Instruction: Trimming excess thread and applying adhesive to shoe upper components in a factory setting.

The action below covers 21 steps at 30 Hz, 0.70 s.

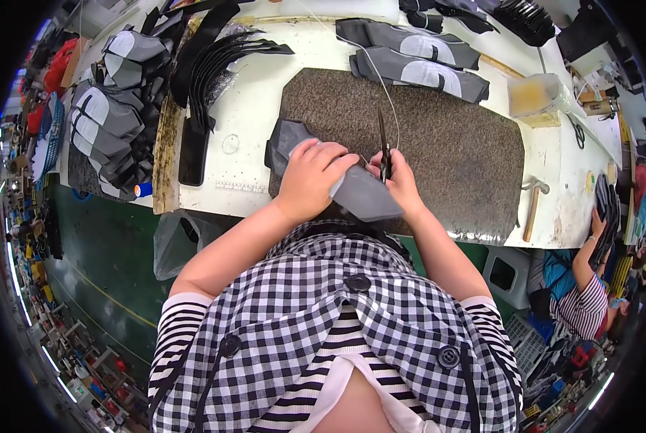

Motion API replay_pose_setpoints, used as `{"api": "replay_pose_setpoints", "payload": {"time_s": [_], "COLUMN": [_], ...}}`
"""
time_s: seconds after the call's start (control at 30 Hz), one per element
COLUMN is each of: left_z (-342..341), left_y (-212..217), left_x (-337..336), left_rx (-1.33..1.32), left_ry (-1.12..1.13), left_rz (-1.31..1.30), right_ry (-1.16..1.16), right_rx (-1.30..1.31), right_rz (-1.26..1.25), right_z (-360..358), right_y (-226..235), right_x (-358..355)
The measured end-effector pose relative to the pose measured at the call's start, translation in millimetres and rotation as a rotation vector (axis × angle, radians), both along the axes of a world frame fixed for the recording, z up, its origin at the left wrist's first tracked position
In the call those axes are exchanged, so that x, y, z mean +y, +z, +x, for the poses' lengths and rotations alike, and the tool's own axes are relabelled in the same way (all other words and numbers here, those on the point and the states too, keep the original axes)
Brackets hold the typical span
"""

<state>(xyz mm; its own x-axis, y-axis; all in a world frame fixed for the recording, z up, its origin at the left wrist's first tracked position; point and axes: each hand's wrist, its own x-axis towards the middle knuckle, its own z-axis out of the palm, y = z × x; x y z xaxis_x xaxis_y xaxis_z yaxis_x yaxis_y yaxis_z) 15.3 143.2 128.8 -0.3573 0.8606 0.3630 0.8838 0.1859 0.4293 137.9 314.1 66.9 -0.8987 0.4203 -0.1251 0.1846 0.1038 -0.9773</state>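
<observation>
My left hand [312, 177] grips a grey sheet piece with dark edges [366, 196], its fingers folded over the top. One end of the piece reaches left past my knuckles, the other hangs toward my lap. Close by, my right hand [402, 180] is closed on slim dark scissors [384, 144], the pointed blades standing away from me. Its fingertips meet the piece beside the left fingers; what exactly they pinch is hidden. A thin white cord [397, 108] runs down to this spot from above. Beneath lies a speckled brown mat [460, 159].
Grey pieces with white patches lie stacked at left [106, 123] and at the far edge [438, 68]. Black curved strips [200, 79] and a dark phone-like slab [193, 155] lie left of the mat. Rightward are a hammer [532, 209], a clear container [532, 94] and a co-worker's arm [586, 252].
</observation>
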Motion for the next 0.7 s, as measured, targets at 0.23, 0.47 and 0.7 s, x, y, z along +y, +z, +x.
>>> {"api": "replay_pose_setpoints", "payload": {"time_s": [0.23, 0.47, 0.7], "left_z": [-33, 22, 42], "left_y": [51, 80, -11], "left_x": [-46, -46, 17], "left_rx": [-0.331, 0.201, -0.289], "left_ry": [0.411, 0.36, -0.178], "left_rz": [0.569, -0.452, -0.513], "right_ry": [0.196, -0.271, -0.598], "right_rx": [-0.128, 0.013, 0.26], "right_rz": [0.818, 0.151, -0.537], "right_z": [16, 27, 23], "right_y": [-8, -18, 32], "right_x": [51, 75, 97]}}
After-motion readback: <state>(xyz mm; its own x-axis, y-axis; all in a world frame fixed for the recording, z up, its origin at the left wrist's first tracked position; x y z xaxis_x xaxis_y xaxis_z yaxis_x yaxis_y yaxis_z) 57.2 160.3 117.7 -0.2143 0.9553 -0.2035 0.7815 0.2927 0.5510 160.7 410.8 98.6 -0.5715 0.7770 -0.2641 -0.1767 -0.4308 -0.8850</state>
